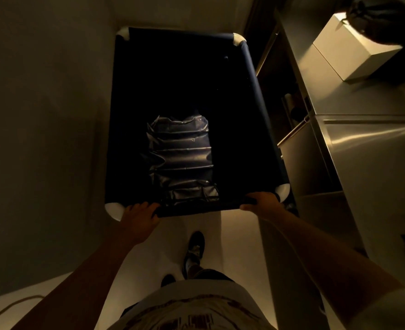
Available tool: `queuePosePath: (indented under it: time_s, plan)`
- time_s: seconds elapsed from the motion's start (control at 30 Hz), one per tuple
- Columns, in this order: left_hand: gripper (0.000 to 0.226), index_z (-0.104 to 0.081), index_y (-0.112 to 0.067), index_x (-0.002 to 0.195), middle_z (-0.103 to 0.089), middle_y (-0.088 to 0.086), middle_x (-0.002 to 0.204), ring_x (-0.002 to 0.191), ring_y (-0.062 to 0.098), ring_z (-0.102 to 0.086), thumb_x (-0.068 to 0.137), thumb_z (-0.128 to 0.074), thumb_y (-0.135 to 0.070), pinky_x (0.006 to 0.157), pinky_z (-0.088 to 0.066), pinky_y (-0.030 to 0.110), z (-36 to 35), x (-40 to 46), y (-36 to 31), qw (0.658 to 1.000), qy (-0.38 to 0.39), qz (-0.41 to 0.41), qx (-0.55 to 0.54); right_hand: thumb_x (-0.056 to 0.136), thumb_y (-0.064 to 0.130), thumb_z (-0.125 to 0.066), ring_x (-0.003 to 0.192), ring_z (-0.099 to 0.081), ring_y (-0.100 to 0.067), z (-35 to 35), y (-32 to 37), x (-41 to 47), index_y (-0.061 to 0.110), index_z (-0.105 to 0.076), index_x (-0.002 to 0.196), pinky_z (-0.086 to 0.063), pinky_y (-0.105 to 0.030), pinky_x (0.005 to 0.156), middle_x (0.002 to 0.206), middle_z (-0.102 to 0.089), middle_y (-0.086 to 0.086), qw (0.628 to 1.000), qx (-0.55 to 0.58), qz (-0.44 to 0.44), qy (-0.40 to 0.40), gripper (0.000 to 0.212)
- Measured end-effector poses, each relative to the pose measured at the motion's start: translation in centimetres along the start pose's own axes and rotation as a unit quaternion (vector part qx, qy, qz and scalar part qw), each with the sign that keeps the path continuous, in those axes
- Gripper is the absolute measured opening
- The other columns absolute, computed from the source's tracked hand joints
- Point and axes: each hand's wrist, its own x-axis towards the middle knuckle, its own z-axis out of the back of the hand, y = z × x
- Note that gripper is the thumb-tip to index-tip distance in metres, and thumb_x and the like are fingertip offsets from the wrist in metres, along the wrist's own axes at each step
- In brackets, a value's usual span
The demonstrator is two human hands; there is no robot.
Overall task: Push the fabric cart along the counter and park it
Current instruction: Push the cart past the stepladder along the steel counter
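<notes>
Nearest us, one shoe (195, 246) is planted forward on the pale floor (42, 139), so we judge we are in mid-stride behind the cart (254, 75). Our arms reach out and down to its near rail (196, 209), the natural place to push from, since it lets us steer with both sides at once.

Our left hand (141, 214) wraps the rail just inside the white corner cap (114, 209), fingers curled over the top. Our right hand (262, 203) grips the same rail near the opposite cap (283, 190), thumb on our side of the rail. Hands set wide like this give us leverage to keep the cart straight.

The cart stands directly ahead, a deep bin of dark fabric on a tube frame, its right rail running close beside the counter (363, 144). We think that closeness is deliberate: the counter edge serves as a guide line. Inside, low in the bin, lies a crumpled shiny sheet (180, 156); what it is we cannot tell in this gloom.

Farther off, a white box (346, 48) sits on the counter, and open shelves show beneath it. Beyond the far rail the floor runs on, so parking looks to be ahead of us.
</notes>
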Motion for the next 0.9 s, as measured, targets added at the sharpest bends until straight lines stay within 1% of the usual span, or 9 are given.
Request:
queuePosePath:
  time_s: [0.07, 0.2, 0.4, 0.5, 0.6, 0.7, 0.77, 0.83, 0.9]
  plan:
    - [0.075, -0.049, -0.033, 0.144, -0.059, 0.001, 0.134, 0.124, 0.026, -0.055, 0.083, -0.012, -0.056, 0.105, -0.035, 0.041, 0.8, 1.2, -0.1, 1.0, 0.0, 0.005, 0.007, 0.095, 0.041, -0.071, 0.136, -0.053, -0.025, 0.8, 0.0, 1.3, 0.029, -0.063, 0.141, -0.046, -0.042, 0.114, 0.143, -0.061, -0.001, 1.0, 0.012, 0.01, -0.005, 0.048]
    - [0.052, -0.046, -0.031, 0.146, -0.058, 0.0, 0.134, 0.125, 0.024, -0.054, 0.098, -0.031, -0.046, 0.107, -0.033, 0.04, 2.1, 3.6, -0.1, 1.0, 0.007, 0.012, 0.015, 0.097, 0.047, -0.066, 0.137, -0.052, -0.023, 2.2, -0.2, 3.9, 0.032, -0.061, 0.142, -0.043, -0.043, 0.116, 0.144, -0.06, 0.002, 0.999, -0.009, 0.03, -0.013, 0.047]
    - [0.045, -0.042, -0.034, 0.148, -0.054, -0.001, 0.142, 0.133, 0.025, -0.048, 0.104, -0.035, -0.041, 0.115, -0.027, 0.045, 4.1, 6.9, -0.7, 0.999, 0.011, 0.048, 0.008, 0.098, 0.052, -0.064, 0.136, -0.053, -0.024, 4.1, -0.3, 7.5, 0.034, -0.064, 0.137, -0.04, -0.044, 0.117, 0.14, -0.064, 0.002, 0.999, -0.005, 0.045, -0.026, 0.044]
    - [0.045, -0.037, -0.036, 0.151, -0.049, -0.001, 0.148, 0.139, 0.025, -0.042, 0.106, -0.035, -0.04, 0.119, -0.019, 0.048, 4.9, 8.4, -1.2, 0.998, 0.022, 0.06, 0.0, 0.098, 0.055, -0.061, 0.132, -0.056, -0.023, 4.7, -0.3, 9.1, 0.033, -0.066, 0.134, -0.038, -0.044, 0.117, 0.134, -0.067, 0.002, 0.998, -0.011, 0.052, -0.031, 0.043]
    - [0.046, -0.034, -0.035, 0.153, -0.045, 0.001, 0.153, 0.142, 0.028, -0.038, 0.107, -0.033, -0.032, 0.122, -0.014, 0.051, 5.8, 9.6, -1.9, 0.998, 0.022, 0.058, -0.013, 0.099, 0.059, -0.055, 0.129, -0.058, -0.023, 5.2, -0.1, 10.3, 0.031, -0.065, 0.131, -0.037, -0.045, 0.117, 0.129, -0.069, 0.001, 0.998, -0.028, 0.054, -0.03, 0.043]
    - [0.046, -0.033, -0.034, 0.154, -0.042, 0.003, 0.156, 0.144, 0.029, -0.035, 0.107, -0.031, -0.031, 0.124, -0.009, 0.055, 6.8, 10.6, -2.2, 0.998, 0.021, 0.061, -0.023, 0.1, 0.06, -0.052, 0.129, -0.058, -0.023, 5.7, 0.2, 11.4, 0.031, -0.064, 0.133, -0.036, -0.045, 0.118, 0.13, -0.068, 0.001, 0.997, -0.043, 0.051, -0.035, 0.046]
    - [0.047, -0.034, -0.034, 0.153, -0.042, 0.003, 0.157, 0.145, 0.029, -0.035, 0.106, -0.033, -0.03, 0.124, -0.008, 0.058, 7.2, 11.4, -2.1, 0.998, 0.018, 0.06, -0.02, 0.1, 0.062, -0.051, 0.131, -0.057, -0.024, 6.0, 0.5, 12.1, 0.032, -0.063, 0.135, -0.035, -0.045, 0.118, 0.132, -0.067, 0.001, 0.997, -0.048, 0.045, -0.037, 0.047]
    - [0.049, -0.033, -0.033, 0.154, -0.042, 0.004, 0.156, 0.145, 0.029, -0.035, 0.104, -0.037, -0.033, 0.123, -0.009, 0.06, 7.4, 12.2, -1.6, 0.998, 0.016, 0.052, -0.012, 0.1, 0.063, -0.049, 0.132, -0.056, -0.025, 6.1, 0.9, 12.7, 0.032, -0.062, 0.136, -0.034, -0.044, 0.118, 0.133, -0.066, 0.0, 0.997, -0.056, 0.038, -0.041, 0.049]
    - [0.054, -0.032, -0.034, 0.154, -0.04, 0.005, 0.157, 0.145, 0.029, -0.034, 0.102, -0.036, -0.045, 0.123, -0.007, 0.06, 7.9, 13.0, -0.9, 0.999, 0.02, 0.039, -0.009, 0.101, 0.063, -0.049, 0.131, -0.056, -0.026, 6.3, 1.3, 13.2, 0.03, -0.063, 0.136, -0.034, -0.044, 0.118, 0.133, -0.067, -0.001, 0.997, -0.058, 0.027, -0.043, 0.05]
